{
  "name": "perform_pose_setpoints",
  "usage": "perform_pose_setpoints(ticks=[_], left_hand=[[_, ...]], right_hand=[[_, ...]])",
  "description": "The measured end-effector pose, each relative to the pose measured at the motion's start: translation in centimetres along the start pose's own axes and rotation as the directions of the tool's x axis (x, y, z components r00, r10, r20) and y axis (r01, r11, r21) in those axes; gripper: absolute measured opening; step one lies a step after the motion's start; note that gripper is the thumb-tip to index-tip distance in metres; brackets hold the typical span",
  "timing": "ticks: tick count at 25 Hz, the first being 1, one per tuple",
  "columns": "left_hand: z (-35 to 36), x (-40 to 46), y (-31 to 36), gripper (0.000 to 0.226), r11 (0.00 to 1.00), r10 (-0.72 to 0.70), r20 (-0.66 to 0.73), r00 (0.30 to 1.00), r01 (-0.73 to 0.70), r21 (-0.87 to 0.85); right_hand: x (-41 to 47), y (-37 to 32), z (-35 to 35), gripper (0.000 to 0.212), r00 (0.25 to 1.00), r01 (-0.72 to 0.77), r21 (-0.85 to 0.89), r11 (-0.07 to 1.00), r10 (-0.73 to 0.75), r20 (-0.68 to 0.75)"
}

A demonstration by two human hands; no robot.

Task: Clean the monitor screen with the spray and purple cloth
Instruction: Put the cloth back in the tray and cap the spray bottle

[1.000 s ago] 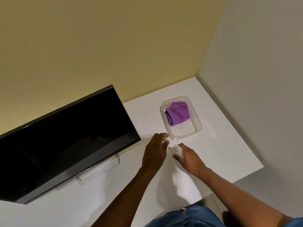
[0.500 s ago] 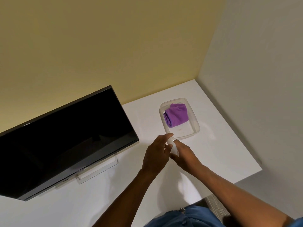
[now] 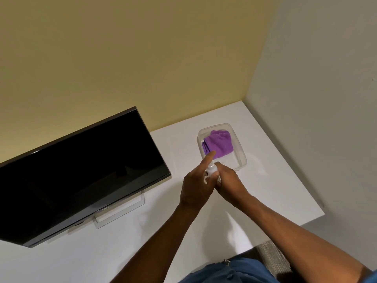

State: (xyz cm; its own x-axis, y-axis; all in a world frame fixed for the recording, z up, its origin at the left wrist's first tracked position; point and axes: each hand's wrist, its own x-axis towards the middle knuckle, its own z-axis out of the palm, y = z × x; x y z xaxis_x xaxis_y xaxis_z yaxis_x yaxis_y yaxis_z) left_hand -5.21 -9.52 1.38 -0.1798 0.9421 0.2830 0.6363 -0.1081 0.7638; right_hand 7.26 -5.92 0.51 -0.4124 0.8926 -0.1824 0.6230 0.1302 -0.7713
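Both hands meet over the white desk (image 3: 265, 193), just in front of the clear tub (image 3: 241, 158). The right hand (image 3: 230, 183) has its fingers wrapped round a small white spray bottle (image 3: 211, 170), holding it upright. The left hand (image 3: 196, 186) is up against the bottle from the other side, its index finger stretched out straight past the top of the bottle while a bit of white shows under the palm; whether that hand grips the bottle I cannot tell. The purple cloth (image 3: 219, 145) lies bunched in the far end of the tub. The monitor (image 3: 77, 172) stands to the left on its stand, its screen dark, well apart from the hands
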Motion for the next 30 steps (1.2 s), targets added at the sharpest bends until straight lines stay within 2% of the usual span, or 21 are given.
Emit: perform_pose_setpoints(ticks=[4, 8, 10, 11, 12, 13, 17, 18, 20, 21, 22, 24, 26, 30], left_hand=[[0.5, 0.2, 0.1, 0.049, 1.0, 0.017, -0.025, 1.0, -0.017, 0.017], [1.2, 2.5, 0.1, 0.042, 0.946, 0.276, -0.046, 0.96, -0.262, 0.191], [1.3, 3.5, 1.3, 0.054, 0.987, 0.114, 0.008, 0.993, -0.114, 0.113], [1.7, 3.9, 1.7, 0.057, 0.991, 0.087, 0.01, 0.996, -0.088, 0.101], [2.5, 4.1, 1.6, 0.057, 0.986, 0.117, -0.01, 0.993, -0.115, 0.124], [3.3, 4.3, 1.5, 0.057, 0.987, 0.105, -0.02, 0.994, -0.102, 0.121], [5.1, 5.9, 1.4, 0.041, 0.986, -0.125, 0.169, 0.978, 0.141, -0.086], [5.3, 6.2, 1.5, 0.037, 0.987, -0.117, 0.186, 0.976, 0.134, -0.084], [6.0, 6.7, 1.2, 0.033, 0.999, 0.05, 0.149, 0.988, -0.047, -0.026], [6.7, 6.8, 0.6, 0.032, 0.994, 0.105, 0.173, 0.979, -0.109, 0.018], [7.3, 7.1, 0.1, 0.029, 0.996, 0.073, 0.234, 0.97, -0.082, 0.03], [8.5, 7.4, -0.7, 0.022, 0.995, -0.096, 0.358, 0.929, 0.095, 0.021], [9.5, 7.3, -1.2, 0.02, 0.978, -0.2, 0.395, 0.897, 0.207, 0.026], [10.2, 7.0, -1.7, 0.025, 0.96, -0.261, 0.466, 0.845, 0.28, 0.029]], right_hand=[[0.0, 0.2, -0.3, 0.029, 1.0, -0.001, 0.012, 1.0, 0.001, -0.007], [0.9, 0.1, -1.7, 0.022, 0.999, -0.021, -0.081, 0.996, 0.017, -0.052], [1.5, 0.2, -2.9, 0.018, 0.991, -0.007, -0.08, 0.997, -0.004, -0.133], [1.8, 0.3, -3.4, 0.02, 0.985, -0.003, -0.056, 0.998, -0.007, -0.174], [2.1, 0.6, -4.0, 0.019, 0.98, -0.003, -0.035, 0.999, -0.004, -0.2], [2.4, 1.0, -4.6, 0.018, 0.978, 0.002, -0.031, 1.0, -0.009, -0.208], [4.4, 2.7, -6.6, 0.031, 0.978, -0.035, -0.119, 0.992, 0.01, -0.208], [4.9, 3.0, -6.9, 0.03, 0.976, -0.053, -0.124, 0.991, 0.025, -0.215], [6.0, 3.7, -7.4, 0.027, 0.98, -0.092, -0.133, 0.987, 0.066, -0.188], [6.5, 4.1, -7.5, 0.026, 0.983, -0.119, -0.139, 0.983, 0.097, -0.158], [6.9, 4.5, -7.5, 0.025, 0.983, -0.148, -0.157, 0.976, 0.128, -0.13], [7.4, 5.4, -7.1, 0.025, 0.979, -0.195, -0.218, 0.956, 0.176, -0.106], [7.6, 6.2, -6.5, 0.025, 0.974, -0.22, -0.262, 0.939, 0.196, -0.116], [7.9, 7.6, -5.7, 0.02, 0.98, -0.19, -0.401, 0.896, 0.15, -0.13]])
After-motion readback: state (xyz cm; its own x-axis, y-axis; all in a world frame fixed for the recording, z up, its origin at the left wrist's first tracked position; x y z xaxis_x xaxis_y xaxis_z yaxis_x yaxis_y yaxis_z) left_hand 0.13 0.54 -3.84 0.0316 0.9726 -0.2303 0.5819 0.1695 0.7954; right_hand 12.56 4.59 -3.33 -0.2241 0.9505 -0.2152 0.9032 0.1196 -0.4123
